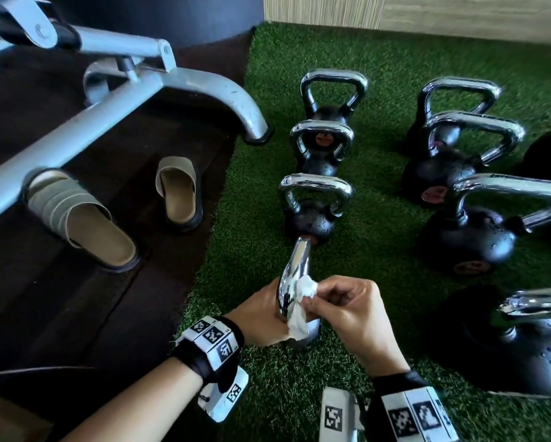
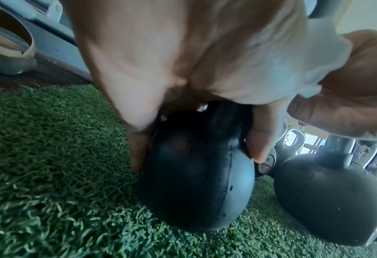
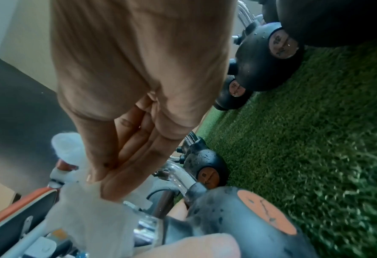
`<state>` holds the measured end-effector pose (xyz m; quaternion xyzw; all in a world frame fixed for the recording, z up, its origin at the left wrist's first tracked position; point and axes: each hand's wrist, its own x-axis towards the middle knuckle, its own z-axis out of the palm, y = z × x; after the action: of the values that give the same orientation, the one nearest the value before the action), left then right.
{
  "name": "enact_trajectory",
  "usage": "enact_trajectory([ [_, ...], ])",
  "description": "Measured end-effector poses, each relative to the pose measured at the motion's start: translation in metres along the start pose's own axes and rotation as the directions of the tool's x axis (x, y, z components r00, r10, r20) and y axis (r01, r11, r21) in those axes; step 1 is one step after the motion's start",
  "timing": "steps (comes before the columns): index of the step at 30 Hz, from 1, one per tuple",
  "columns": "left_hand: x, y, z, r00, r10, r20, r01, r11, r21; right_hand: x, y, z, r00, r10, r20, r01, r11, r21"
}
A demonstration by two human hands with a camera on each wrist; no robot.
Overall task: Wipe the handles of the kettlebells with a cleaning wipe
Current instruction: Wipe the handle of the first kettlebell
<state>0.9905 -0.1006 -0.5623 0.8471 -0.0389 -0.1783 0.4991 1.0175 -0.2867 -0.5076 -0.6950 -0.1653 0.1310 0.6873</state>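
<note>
The nearest kettlebell of the left row shows its chrome handle (image 1: 294,275) edge-on above the green turf. My left hand (image 1: 264,311) grips the handle's near side from the left. Its fingers (image 2: 260,139) reach down beside the black ball (image 2: 196,183). My right hand (image 1: 325,301) pinches a crumpled white wipe (image 1: 303,306) and presses it against the right side of the same handle. In the right wrist view the wipe (image 3: 90,213) lies on the chrome next to the ball's orange disc (image 3: 267,211).
Several more kettlebells stand on the turf: a row ahead (image 1: 312,202) and bigger ones at the right (image 1: 468,237). On the dark rubber floor to the left lie two slippers (image 1: 178,193) under a grey machine frame (image 1: 172,87). A pale wall closes off the far edge.
</note>
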Motion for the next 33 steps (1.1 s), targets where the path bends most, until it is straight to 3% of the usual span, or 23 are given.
enact_trajectory([
  [3,0.001,-0.005,0.000,0.999,-0.032,0.027,0.032,0.999,-0.014,0.000,0.007,0.002,0.997,0.071,0.031,-0.072,0.997,0.026],
  [8,-0.010,-0.006,-0.010,0.992,-0.044,0.117,0.046,0.999,-0.016,-0.003,0.013,0.011,0.974,0.174,0.149,-0.134,0.961,-0.242],
  [12,-0.018,-0.008,-0.013,0.995,0.000,0.097,-0.002,1.000,0.028,-0.002,0.011,0.013,0.969,0.075,0.236,0.044,0.887,-0.460],
  [14,-0.021,-0.009,-0.013,0.997,0.031,0.070,-0.035,0.998,0.052,-0.004,0.013,0.014,0.965,0.064,0.255,0.062,0.888,-0.455],
  [18,-0.024,-0.005,-0.017,0.997,0.027,0.076,-0.030,0.999,0.033,-0.004,0.012,0.015,0.945,0.179,0.272,-0.091,0.947,-0.307],
  [22,-0.025,-0.004,-0.017,0.992,0.085,0.091,-0.092,0.993,0.074,-0.002,0.019,0.017,0.940,0.183,0.287,-0.065,0.925,-0.375],
  [25,-0.026,-0.002,-0.015,0.988,0.107,0.115,-0.119,0.987,0.105,-0.005,0.019,0.015,0.900,0.236,0.365,-0.203,0.971,-0.128],
  [28,-0.028,0.001,-0.013,0.989,0.117,0.086,-0.130,0.977,0.171,-0.011,0.021,0.015,0.889,0.224,0.399,-0.289,0.951,0.108],
  [31,-0.028,0.005,-0.008,0.980,0.192,0.044,-0.197,0.956,0.218,-0.010,0.027,0.021,0.934,0.251,0.254,-0.329,0.883,0.335],
  [33,-0.029,0.008,-0.007,0.972,0.233,0.022,-0.229,0.930,0.288,-0.008,0.030,0.024,0.938,0.303,0.170,-0.348,0.804,0.482],
])
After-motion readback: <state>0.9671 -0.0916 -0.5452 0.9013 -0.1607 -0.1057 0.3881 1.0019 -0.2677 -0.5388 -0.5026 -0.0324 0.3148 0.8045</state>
